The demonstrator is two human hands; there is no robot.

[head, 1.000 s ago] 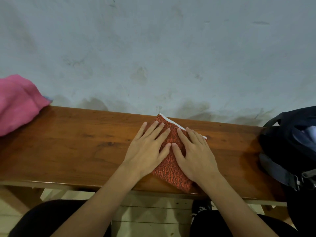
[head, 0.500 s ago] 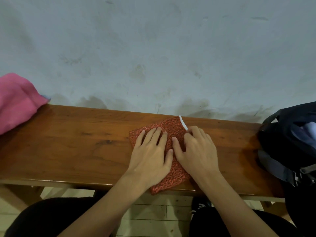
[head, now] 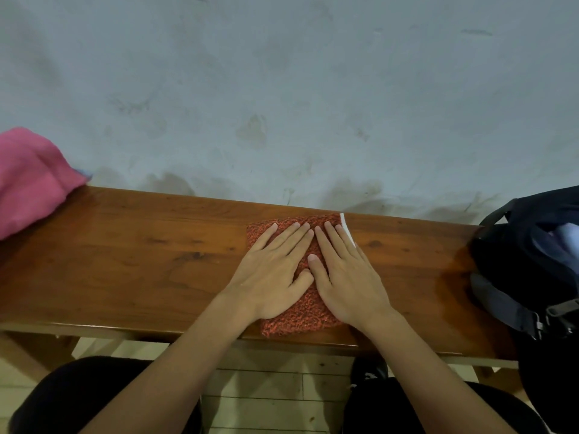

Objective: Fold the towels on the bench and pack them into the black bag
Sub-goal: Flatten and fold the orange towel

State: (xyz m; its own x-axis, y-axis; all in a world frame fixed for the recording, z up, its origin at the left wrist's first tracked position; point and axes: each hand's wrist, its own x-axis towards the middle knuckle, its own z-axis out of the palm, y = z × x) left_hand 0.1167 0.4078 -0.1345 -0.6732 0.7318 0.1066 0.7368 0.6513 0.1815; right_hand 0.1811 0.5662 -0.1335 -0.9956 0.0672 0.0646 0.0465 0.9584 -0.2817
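A small folded orange-red towel (head: 308, 317) with a white edge strip lies flat on the wooden bench (head: 125, 264), roughly square to the bench edges. My left hand (head: 272, 270) and my right hand (head: 344, 274) press on it side by side, palms down and fingers straight. The hands cover most of the towel. The black bag (head: 529, 264) stands at the right end of the bench with its mouth open; something pale shows inside. A pink towel (head: 28, 180) lies bunched at the far left.
A stained grey wall rises directly behind the bench. Bare bench top stretches between the pink towel and my hands. My knees in dark trousers and a pale tiled floor show below the bench's front edge.
The towel has turned from a diagonal lie to square with the bench. Both hands slid with it and now lie flat with fingers straight.
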